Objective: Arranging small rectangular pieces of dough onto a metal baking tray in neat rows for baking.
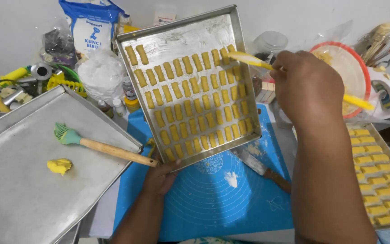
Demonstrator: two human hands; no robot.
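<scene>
A tray of dough sticks gets its glaze

The left hand [161, 174] grips the near rim of the tilted baking tray [172, 36] above the blue mat [222, 199]; the right hand [305, 86] pinches a yellow brush [249, 58] over the dough sticks [190, 106]. Light, even strokes and a steady tray would likely serve best.

Right tray [384, 180] cut by edge; knife [267, 171] part hidden.

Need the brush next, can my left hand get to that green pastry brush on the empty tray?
Probably not right away: the left hand is holding up the tilted tray of dough pieces. The pastry brush lies uncovered close by.
</scene>
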